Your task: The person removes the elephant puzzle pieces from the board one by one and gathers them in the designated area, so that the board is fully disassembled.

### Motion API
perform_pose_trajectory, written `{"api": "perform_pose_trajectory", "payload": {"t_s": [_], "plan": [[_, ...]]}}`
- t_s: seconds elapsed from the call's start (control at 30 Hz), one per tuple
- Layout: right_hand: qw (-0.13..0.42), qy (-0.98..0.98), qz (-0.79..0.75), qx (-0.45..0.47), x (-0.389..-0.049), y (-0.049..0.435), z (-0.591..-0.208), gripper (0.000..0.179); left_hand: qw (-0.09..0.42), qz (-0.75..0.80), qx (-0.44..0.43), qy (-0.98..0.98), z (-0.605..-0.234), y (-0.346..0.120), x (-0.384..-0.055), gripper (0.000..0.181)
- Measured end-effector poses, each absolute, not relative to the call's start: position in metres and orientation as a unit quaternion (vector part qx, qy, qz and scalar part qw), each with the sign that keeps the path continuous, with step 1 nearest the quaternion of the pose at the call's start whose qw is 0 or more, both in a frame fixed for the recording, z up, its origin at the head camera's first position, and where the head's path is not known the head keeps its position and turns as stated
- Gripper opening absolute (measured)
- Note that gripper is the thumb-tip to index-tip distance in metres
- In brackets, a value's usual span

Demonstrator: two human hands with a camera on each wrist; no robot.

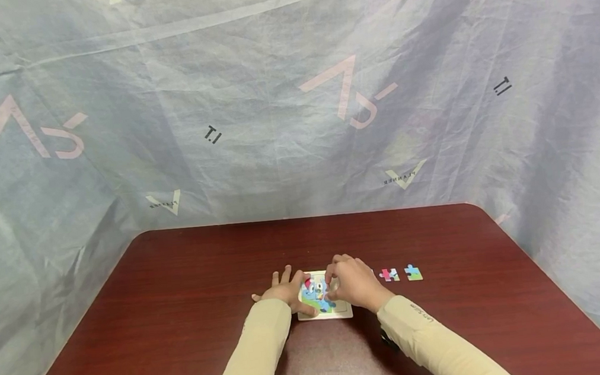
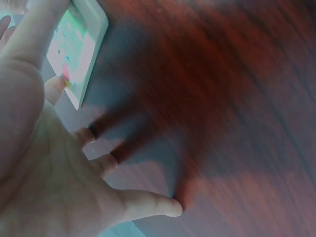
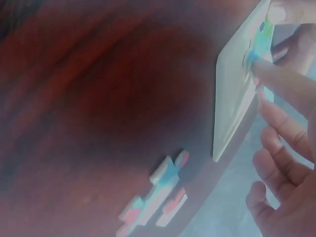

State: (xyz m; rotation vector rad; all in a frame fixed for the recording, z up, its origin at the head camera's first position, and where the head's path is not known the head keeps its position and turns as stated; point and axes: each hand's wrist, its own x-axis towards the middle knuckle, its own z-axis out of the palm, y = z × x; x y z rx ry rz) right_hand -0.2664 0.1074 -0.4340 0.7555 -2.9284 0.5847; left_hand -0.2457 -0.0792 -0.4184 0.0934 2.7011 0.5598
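Observation:
A small jigsaw puzzle in a pale tray lies on the table, its blue and green picture partly filled in. My left hand is spread at the tray's left side, thumb and index finger resting on it and the other fingers splayed over the tabletop. Over the tray's right part, my right hand pinches a puzzle piece between thumb and index finger. Most of that piece is hidden by the fingers; a pinkish edge shows in the right wrist view. The remaining right fingers curl loosely.
To the right of the tray lie loose puzzle pieces: a pink and white one, a blue and green one, and another partly behind the right hand. The dark red table ends at a hanging grey sheet.

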Motion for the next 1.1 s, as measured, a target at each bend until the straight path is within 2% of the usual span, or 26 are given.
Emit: {"api": "perform_pose_trajectory", "payload": {"t_s": [0.33,0.73,1.1], "plan": [[-0.003,-0.951,0.174,0.255,-0.2710,0.1120,-0.4333,0.023,0.188,0.204,0.035,0.960,-0.4194,-0.0797,-0.2458,0.079],[0.023,-0.949,0.168,0.265,-0.2732,0.1169,-0.4319,0.019,0.184,0.201,0.035,0.961,-0.4172,-0.0791,-0.2445,0.078],[0.011,-0.954,0.159,0.252,-0.2714,0.1163,-0.4330,0.019,0.187,0.204,0.037,0.960,-0.4127,-0.0788,-0.2413,0.077]]}}
